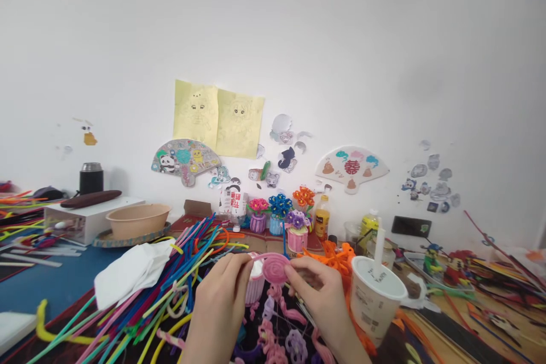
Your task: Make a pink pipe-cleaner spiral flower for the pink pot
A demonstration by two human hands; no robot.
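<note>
Both of my hands are raised over the table and pinch a pink pipe-cleaner spiral disc (275,268) between them. My left hand (219,304) closes its thumb and fingers on the disc's left edge. My right hand (322,298) grips the right side, fingers curled. Just behind the disc sits a small pink and white pipe-cleaner cup (255,287). Below my hands lie pink and purple pipe-cleaner flowers (294,344) on a dark mat.
A pile of coloured pipe cleaners (170,278) spreads to the left, with a white cloth (128,273). A paper cup with a straw (375,296) stands close on the right. Small flower pots (279,219), bottles, a bowl (137,219) and a white box (91,217) line the wall.
</note>
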